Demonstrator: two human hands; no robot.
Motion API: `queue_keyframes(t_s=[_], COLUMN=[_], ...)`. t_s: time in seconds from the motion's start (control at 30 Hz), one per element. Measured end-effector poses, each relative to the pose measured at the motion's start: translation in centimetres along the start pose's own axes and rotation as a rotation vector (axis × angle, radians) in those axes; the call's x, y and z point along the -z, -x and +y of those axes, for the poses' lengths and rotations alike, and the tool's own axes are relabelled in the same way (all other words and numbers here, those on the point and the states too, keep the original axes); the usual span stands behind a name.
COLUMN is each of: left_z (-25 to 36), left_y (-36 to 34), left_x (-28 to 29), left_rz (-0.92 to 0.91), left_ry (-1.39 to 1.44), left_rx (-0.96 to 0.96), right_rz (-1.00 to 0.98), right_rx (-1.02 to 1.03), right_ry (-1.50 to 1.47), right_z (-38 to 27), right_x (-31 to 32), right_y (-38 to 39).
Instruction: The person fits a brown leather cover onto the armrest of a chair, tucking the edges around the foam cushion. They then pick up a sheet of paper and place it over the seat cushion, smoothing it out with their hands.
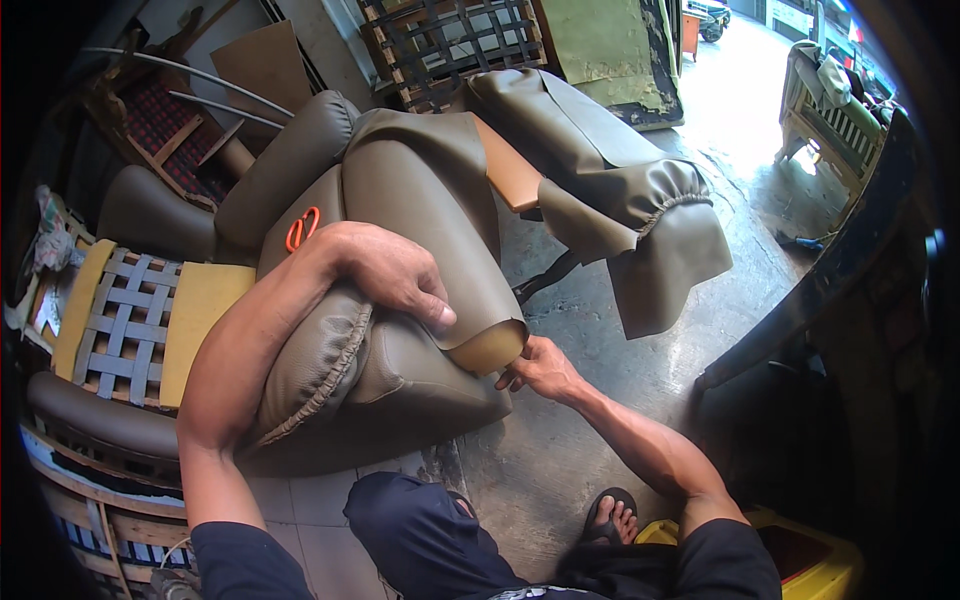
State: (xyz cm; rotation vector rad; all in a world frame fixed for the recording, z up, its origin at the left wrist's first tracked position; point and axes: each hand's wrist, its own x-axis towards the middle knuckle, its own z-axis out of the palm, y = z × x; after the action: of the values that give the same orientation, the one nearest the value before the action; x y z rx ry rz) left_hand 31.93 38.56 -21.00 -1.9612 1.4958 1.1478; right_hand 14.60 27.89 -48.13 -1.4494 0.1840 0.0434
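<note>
A brown vinyl sheet (420, 220) lies over the seat of a brown padded chair (440, 395), its near end curling up to bare a tan underside. My right hand (545, 370) is closed at that curled corner, fingers pinching the vinyl's edge. On the chair's left side, my left hand (395, 270) leans over the rounded gathered armrest (320, 375) and rests against the vinyl. Its thumb shows, but the other fingers are bent out of sight. Orange-handled scissors (302, 229) lie on the brown upholstery behind my left forearm.
Another brown vinyl cover (590, 140) with a gathered edge drapes at the far side. A webbed seat frame (125, 315) with yellow foam stands at left. A dark curved panel (800, 290) rises at right; a yellow container (815, 555) sits by my foot. Wooden furniture (835, 120) stands far right.
</note>
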Motion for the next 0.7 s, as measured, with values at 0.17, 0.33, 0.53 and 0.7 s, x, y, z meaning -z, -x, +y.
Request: queue_keyframes(t_s=[0.17, 0.33, 0.53, 0.7], left_z=[0.5, 0.5, 1.1, 0.5], left_y=[0.2, 0.4, 0.3, 0.3], left_x=[0.1, 0.1, 0.4, 0.3], left_rz=[0.005, 0.004, -0.011, -0.009], left_ry=[0.007, -0.011, -0.013, -0.007], left_rx=[0.022, 0.024, 0.051, 0.004], right_rz=[0.002, 0.012, -0.003, -0.054], right_rx=[-0.004, -0.015, -0.002, -0.03], right_ry=[0.004, 0.029, 0.02, 0.258], right_z=[0.1, 0.4, 0.8, -0.3], right_x=[0.1, 0.0, 0.2, 0.7], right_y=[0.0, -0.2, -0.4, -0.1])
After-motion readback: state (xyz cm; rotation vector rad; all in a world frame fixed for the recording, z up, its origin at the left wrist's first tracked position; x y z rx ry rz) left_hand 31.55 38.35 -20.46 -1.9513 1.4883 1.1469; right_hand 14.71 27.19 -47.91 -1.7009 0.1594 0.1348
